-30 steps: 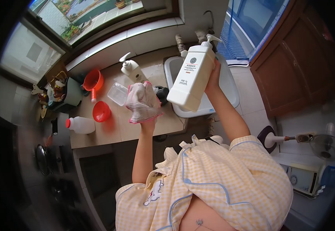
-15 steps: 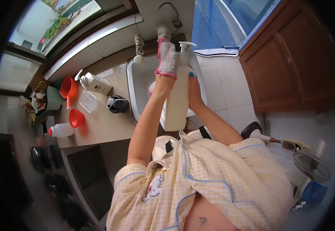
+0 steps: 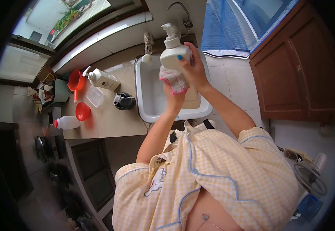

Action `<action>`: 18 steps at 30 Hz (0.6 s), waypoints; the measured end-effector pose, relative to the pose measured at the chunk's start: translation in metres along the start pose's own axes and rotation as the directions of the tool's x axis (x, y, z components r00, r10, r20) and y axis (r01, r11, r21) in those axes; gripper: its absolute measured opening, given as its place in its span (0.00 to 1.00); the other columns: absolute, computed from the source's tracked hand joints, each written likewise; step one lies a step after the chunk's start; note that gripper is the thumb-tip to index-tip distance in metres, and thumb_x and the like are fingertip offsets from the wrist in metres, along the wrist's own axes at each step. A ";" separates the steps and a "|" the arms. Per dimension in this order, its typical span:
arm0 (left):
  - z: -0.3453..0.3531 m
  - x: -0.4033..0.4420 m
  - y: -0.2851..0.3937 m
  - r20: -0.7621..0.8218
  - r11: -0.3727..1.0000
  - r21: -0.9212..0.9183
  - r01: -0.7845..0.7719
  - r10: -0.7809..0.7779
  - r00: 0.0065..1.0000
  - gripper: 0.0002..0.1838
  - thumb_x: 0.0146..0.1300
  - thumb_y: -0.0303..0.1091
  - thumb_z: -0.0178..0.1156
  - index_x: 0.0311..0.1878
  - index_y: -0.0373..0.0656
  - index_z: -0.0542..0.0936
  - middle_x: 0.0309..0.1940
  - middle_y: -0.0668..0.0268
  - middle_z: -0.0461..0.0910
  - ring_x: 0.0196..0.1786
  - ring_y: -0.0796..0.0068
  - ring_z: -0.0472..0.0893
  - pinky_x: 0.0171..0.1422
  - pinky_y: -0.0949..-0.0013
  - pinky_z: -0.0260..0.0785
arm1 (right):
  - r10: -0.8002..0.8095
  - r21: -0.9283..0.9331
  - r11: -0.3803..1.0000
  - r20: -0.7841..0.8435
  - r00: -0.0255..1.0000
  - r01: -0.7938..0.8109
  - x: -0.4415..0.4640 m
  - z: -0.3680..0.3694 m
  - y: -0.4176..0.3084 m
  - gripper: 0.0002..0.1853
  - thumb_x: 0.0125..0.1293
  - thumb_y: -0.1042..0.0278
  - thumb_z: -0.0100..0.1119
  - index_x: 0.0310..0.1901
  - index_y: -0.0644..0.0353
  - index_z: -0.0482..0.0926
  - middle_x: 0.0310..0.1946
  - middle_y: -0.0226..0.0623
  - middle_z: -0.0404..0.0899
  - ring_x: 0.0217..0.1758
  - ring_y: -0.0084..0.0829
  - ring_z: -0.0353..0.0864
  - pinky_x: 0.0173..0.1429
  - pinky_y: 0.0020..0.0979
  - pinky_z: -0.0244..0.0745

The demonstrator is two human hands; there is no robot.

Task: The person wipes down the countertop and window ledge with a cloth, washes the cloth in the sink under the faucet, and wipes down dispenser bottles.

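Over the white sink (image 3: 149, 102) a large white pump bottle (image 3: 173, 56) is held up, its pump at the top. My right hand (image 3: 195, 69) grips it near the shoulder, thumb across the front. A whitish cloth with a pink edge (image 3: 172, 78) lies against the bottle's side. My left hand (image 3: 175, 98) is closed on this cloth and presses it to the bottle; the cloth hides most of the fingers.
On the counter (image 3: 109, 125) left of the sink are a second pump bottle (image 3: 104, 79), a black object (image 3: 125, 101), a clear tray (image 3: 95, 96), a red ladle (image 3: 76, 81), a red bowl (image 3: 82, 111) and a red-capped jar (image 3: 67, 123). A tap (image 3: 148, 48) stands behind the sink.
The bottle first moved over the sink, and now leans with its pump toward the left. My left hand went from beside the bottle to its pump end, then down to its side with the cloth.
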State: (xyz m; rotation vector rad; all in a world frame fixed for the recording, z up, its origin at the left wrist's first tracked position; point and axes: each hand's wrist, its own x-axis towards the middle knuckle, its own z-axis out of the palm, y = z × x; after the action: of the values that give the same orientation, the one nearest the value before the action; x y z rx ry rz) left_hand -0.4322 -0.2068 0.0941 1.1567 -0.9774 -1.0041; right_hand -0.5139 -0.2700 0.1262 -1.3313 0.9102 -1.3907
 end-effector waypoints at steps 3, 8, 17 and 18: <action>-0.049 0.074 -0.037 -0.036 0.993 0.100 -0.069 0.073 0.997 0.16 0.59 0.37 0.52 0.48 0.40 0.68 0.36 0.63 0.73 0.37 0.69 0.75 0.36 0.66 0.70 | -0.045 -0.251 0.966 0.084 0.995 0.065 -0.005 0.006 -0.006 0.28 0.61 0.56 0.51 0.62 0.52 0.57 0.51 0.35 0.63 0.48 0.23 0.65 0.53 0.24 0.61; -0.042 0.068 0.079 0.145 0.694 -0.544 0.471 -0.475 0.868 0.20 0.60 0.51 0.42 0.43 0.46 0.74 0.38 0.63 0.75 0.37 0.69 0.75 0.37 0.69 0.71 | 0.061 -0.060 0.997 0.305 0.950 -0.045 0.004 0.001 -0.004 0.34 0.63 0.49 0.46 0.66 0.51 0.46 0.50 0.35 0.66 0.51 0.27 0.66 0.56 0.29 0.62; -0.027 0.047 0.034 0.119 0.847 -0.503 0.174 -0.131 0.984 0.29 0.60 0.33 0.53 0.63 0.44 0.53 0.53 0.65 0.66 0.52 0.76 0.70 0.54 0.72 0.66 | 0.299 0.532 0.753 0.247 0.922 -0.387 0.022 0.014 -0.017 0.31 0.58 0.63 0.47 0.64 0.55 0.53 0.49 0.34 0.68 0.48 0.24 0.69 0.51 0.25 0.65; -0.031 0.043 0.012 0.128 0.956 0.167 -0.240 0.220 0.967 0.33 0.58 0.30 0.54 0.64 0.44 0.50 0.56 0.64 0.63 0.54 0.74 0.69 0.57 0.71 0.64 | 0.242 0.541 0.774 0.228 0.943 -0.330 0.036 0.009 -0.009 0.31 0.58 0.62 0.49 0.63 0.56 0.55 0.47 0.35 0.70 0.46 0.24 0.71 0.51 0.25 0.65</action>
State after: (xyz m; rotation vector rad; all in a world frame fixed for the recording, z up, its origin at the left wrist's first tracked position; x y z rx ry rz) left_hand -0.3899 -0.2391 0.1055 1.1148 -1.2818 -0.8088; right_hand -0.5038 -0.3012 0.1452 -0.7757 0.5005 -1.1759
